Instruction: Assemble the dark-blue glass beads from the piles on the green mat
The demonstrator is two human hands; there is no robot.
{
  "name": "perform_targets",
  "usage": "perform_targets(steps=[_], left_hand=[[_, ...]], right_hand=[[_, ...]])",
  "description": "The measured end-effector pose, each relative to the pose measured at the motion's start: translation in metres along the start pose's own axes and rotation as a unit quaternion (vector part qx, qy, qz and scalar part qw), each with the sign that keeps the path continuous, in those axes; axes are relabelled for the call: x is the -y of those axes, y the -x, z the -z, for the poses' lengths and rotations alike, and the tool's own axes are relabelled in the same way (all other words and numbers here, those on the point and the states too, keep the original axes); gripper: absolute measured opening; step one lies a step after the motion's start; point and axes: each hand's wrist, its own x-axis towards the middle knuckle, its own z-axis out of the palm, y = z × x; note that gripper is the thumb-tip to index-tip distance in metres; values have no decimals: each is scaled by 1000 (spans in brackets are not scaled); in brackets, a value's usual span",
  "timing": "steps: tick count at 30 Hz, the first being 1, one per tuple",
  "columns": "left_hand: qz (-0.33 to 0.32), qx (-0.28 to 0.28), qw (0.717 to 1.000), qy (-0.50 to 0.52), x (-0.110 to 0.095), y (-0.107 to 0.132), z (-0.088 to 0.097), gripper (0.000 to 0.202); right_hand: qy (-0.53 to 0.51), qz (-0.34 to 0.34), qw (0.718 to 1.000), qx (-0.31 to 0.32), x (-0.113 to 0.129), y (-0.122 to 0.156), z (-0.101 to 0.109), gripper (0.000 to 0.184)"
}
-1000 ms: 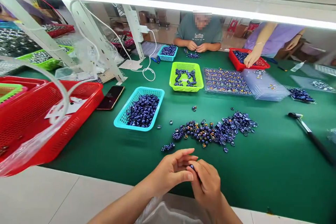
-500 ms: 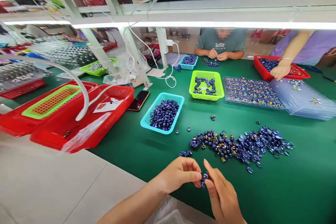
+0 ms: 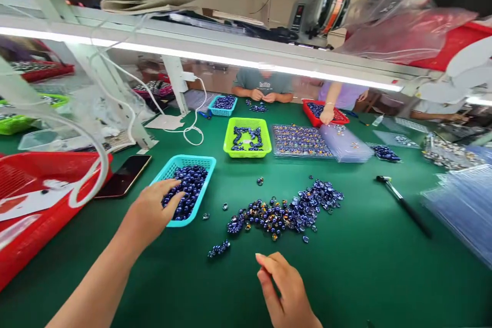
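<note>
Both now apart, left hand (image 3: 146, 212) spreads over beads (image 3: 194, 178), right hand (image 3: 287, 287) gapes slightly. Paired handling seems paused

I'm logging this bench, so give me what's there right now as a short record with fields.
Left hand: over blue basket and its beads; contact unclear
Right hand: over table, fingers curled, nothing visibly held
Pile: on table, ahead of right hand; blue pieces, some with orange
Green basket: beyond pile, holding blue pieces
Phone: left of blue basket
Tool: right of pile, black handle
</note>
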Motion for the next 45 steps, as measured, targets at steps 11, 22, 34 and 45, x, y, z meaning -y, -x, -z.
perform_targets(steps=[11, 22, 34, 45], left_hand=[[-176, 2, 984, 36, -18, 63, -37, 49], [-259, 114, 958, -40, -35, 112, -83, 86], [-255, 50, 965, -46, -30, 109, -130, 88], [-247, 89, 965, -13, -35, 107, -124, 82]], right_hand=[[159, -110, 981, -19, -56, 21, 65, 22], [255, -169, 952, -2, -144, -12, 113, 33], [222, -44, 967, 120, -162, -62, 59, 29], [203, -41, 969, 138, -166, -46, 59, 25]])
